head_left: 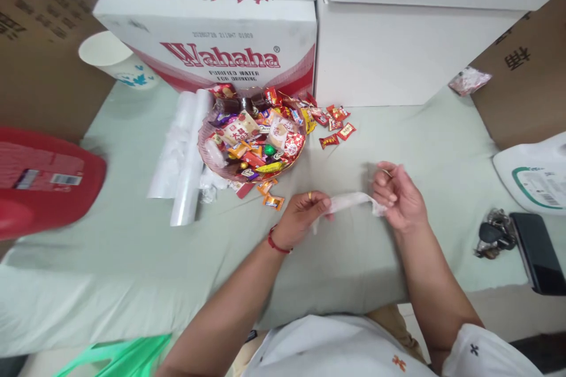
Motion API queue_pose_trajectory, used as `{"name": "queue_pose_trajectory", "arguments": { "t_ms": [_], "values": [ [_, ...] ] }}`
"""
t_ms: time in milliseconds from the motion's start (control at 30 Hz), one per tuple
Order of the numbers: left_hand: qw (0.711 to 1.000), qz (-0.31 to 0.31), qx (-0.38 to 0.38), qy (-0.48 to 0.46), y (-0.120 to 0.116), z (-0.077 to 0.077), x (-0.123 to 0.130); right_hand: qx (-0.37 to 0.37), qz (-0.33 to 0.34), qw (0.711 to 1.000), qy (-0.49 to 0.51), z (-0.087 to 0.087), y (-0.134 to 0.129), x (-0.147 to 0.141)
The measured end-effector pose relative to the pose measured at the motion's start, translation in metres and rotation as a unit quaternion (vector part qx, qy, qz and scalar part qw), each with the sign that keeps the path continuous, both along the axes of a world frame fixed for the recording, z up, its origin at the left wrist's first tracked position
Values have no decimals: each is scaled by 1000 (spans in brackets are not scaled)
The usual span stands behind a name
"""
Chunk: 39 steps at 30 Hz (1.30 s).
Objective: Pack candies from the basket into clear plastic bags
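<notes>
A strip of thin, translucent white plastic (350,201) is stretched between my hands above the cloth. My left hand (305,218), with a ring and a red bracelet, pinches one end between thumb and fingers. The other end meets my right hand (403,197), whose fingers are curled in; a thin edge shows near its fingertips. Beyond my left hand stands a round basket (206,156) heaped with wrapped candies (269,129). Loose orange-wrapped candies (273,202) lie by its near side, and red-wrapped ones (346,131) to its right.
White rolls (191,159) lie left of the basket. Behind stand a Wahaha carton (212,41) and a plain white box (398,53). A paper cup (117,62) and a red container (44,182) are left; keys (495,234), a phone (538,253) and a white bottle (535,174) right.
</notes>
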State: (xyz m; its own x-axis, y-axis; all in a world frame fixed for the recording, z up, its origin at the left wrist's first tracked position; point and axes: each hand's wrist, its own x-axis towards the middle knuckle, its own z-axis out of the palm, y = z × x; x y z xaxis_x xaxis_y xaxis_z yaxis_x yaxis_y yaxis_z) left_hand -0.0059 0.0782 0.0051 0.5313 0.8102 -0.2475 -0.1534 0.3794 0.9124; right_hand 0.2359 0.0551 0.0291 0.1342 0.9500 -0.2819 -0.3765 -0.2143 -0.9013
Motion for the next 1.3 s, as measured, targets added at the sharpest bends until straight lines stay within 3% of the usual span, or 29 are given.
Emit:
{"name": "queue_pose_trajectory", "arguments": {
  "t_ms": [100,200,267,433,500,567,633,700,767,800,867,1000,1133,1300],
  "values": [
    [997,74,22,-20,1,-1,1,36,67,991,-114,-6,-3,-7],
    [998,50,-31,-15,2,-1,0,9,182,953,-244,-11,-8,-9],
    [997,39,-74,-6,3,-1,-2,-15,197,946,-259,-13,-9,-7],
    [989,39,-143,-19,7,2,-5,-34,42,994,-99,-8,-2,2],
    [981,71,-172,-55,10,4,-6,-23,-23,999,-42,-4,-1,5],
    [970,117,-190,-98,13,6,-7,-1,-45,999,-11,-2,-3,6],
    [960,160,-189,-130,14,7,-7,9,28,1000,11,-1,-8,4],
    [957,175,-178,-146,13,8,-6,3,174,984,25,-2,-15,-3],
    [965,145,-166,-145,9,7,-3,-8,282,959,25,-3,-19,-16],
    [972,115,-158,-133,6,5,-1,-14,300,954,23,-4,-19,-24],
    [986,38,-134,-91,-1,2,4,-25,273,961,27,-7,-18,-37],
    [995,-70,-72,-1,-11,-3,10,-44,125,991,16,-10,-12,-50],
    [995,-88,-31,27,-12,-2,9,-64,27,998,-8,-10,-10,-50],
    [995,-83,-43,16,-8,5,6,-75,0,997,12,-9,-10,-48]
  ]
}}
